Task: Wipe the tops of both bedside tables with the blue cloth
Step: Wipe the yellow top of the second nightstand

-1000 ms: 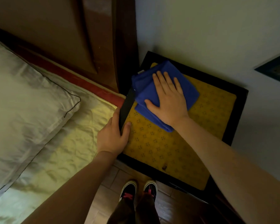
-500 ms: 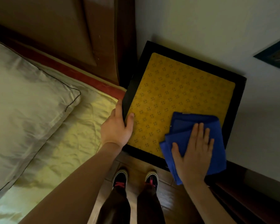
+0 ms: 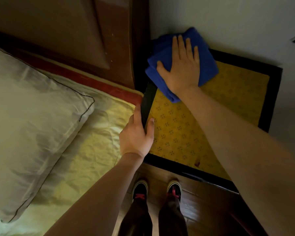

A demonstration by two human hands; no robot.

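1. The bedside table [image 3: 271, 92] is mid-wipe; only 1 table shows, so a 2nd remains.
2. The blue cloth [image 3: 162, 68] covers the tabletop's far-left corner.
3. The right hand [image 3: 182, 65] presses it, fingers spread flat.
4. The left hand [image 3: 136, 137] grips the left edge.

no readable text, label or number shows anywhere.
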